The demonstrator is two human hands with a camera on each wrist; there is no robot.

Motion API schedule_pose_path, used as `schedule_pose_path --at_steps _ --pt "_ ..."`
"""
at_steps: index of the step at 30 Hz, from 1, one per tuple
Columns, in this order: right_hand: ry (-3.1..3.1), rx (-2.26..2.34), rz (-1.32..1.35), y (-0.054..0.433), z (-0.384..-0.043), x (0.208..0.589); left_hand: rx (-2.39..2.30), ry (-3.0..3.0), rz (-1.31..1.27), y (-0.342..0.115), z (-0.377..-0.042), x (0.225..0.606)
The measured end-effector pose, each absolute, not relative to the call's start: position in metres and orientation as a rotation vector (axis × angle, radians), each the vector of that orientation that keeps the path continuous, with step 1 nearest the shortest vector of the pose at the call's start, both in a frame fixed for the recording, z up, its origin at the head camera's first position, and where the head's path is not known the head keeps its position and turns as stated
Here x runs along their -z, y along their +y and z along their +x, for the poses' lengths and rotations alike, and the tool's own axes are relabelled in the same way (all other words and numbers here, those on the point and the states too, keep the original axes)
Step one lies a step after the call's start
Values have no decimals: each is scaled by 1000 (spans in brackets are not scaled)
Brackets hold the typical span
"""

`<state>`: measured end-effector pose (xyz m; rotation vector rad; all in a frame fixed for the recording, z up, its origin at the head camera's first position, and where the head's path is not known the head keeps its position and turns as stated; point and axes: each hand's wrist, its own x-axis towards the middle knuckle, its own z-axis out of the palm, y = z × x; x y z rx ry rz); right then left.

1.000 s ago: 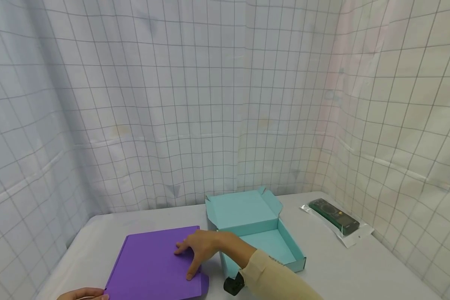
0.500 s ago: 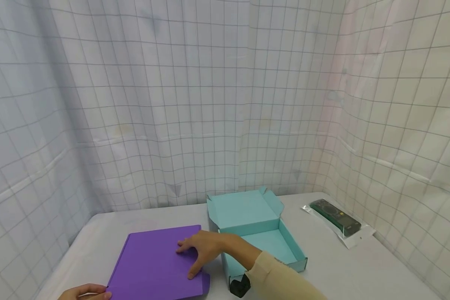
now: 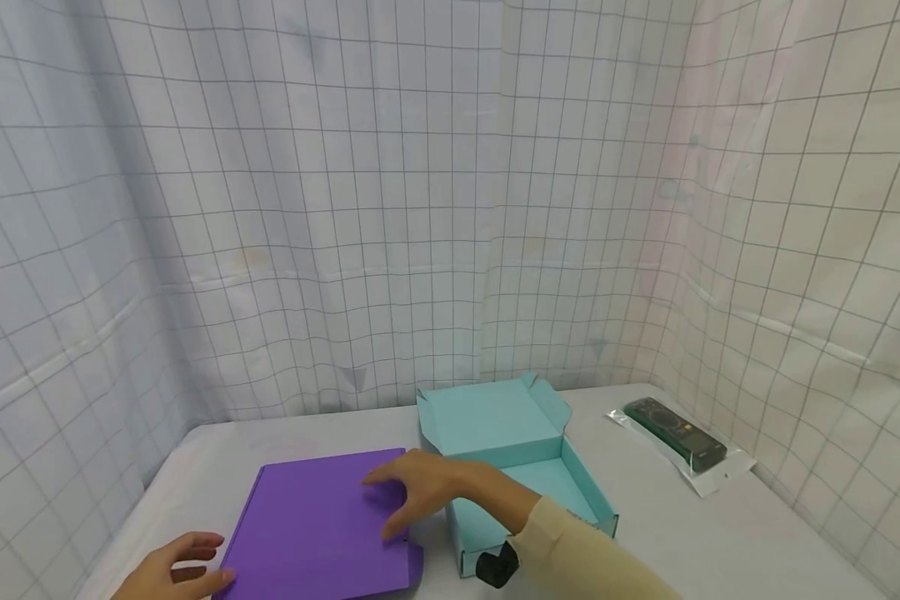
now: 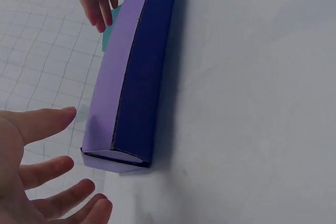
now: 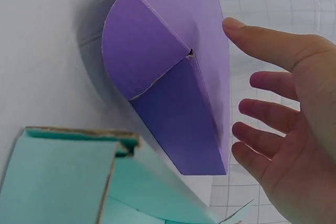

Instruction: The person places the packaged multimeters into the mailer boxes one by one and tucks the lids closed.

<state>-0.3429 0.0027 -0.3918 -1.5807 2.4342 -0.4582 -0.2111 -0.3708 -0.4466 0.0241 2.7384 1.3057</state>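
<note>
A closed purple box (image 3: 311, 529) is laid flat toward the near left of the tabletop (image 3: 720, 542), its far edge set almost parallel to the tabletop's far edge; which axis is longer cannot be told from this angle. A flap (image 3: 417, 567) is pointed rightward at its near right corner. The right hand (image 3: 429, 483) is poised at the box's right side, thumb and fingers spread and nothing gripped; whether the top is touched cannot be told. By the near left corner, the left hand (image 3: 168, 571) is held with fingers parted, nothing gripped. Room is seen to the left and beyond, but on the right only a narrow gap is kept from an opened teal box (image 3: 525, 454). A bagged meter (image 3: 673, 433) is placed near the tabletop's right edge.
</note>
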Motion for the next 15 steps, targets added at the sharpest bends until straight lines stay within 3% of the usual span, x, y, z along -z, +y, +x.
schedule_pose_path --at_steps 5,15 --pt "2456 532 -1531 12 -338 389 -1096 3073 235 -353 -207 433" --pt "2487 644 -1487 37 -323 387 -853 3501 1170 -324 -216 436"
